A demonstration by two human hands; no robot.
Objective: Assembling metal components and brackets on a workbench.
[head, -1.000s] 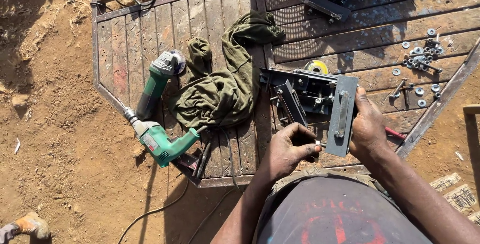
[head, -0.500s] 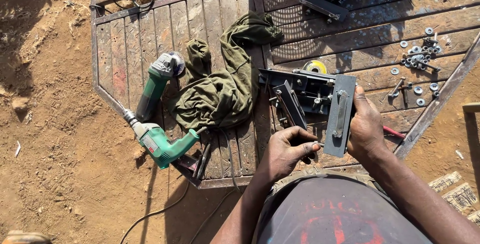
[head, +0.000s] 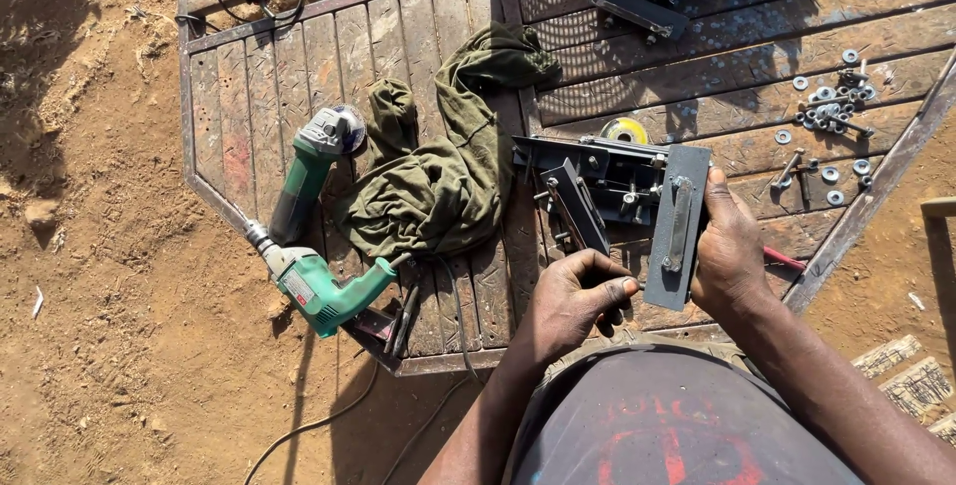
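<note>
1. Two green power tools, found at the left of the slatted wooden table (head: 249,97): one angle grinder (head: 314,171) and one drill (head: 324,291), close together, unmoved since a second ago.
2. Just right of them, saw one crumpled olive cloth (head: 438,176), also unmoved.
3. Found the left hand (head: 578,296) curled shut at the lower edge of one dark metal assembly (head: 597,181); could not tell what it pinched.
4. Noted the right hand (head: 732,251) gripping one grey metal plate (head: 677,226) by its right edge, held against the assembly with barely any shift from before.
5. Farther right, counted one loose scatter of nuts and washers (head: 832,107); too small to number singly.
</note>
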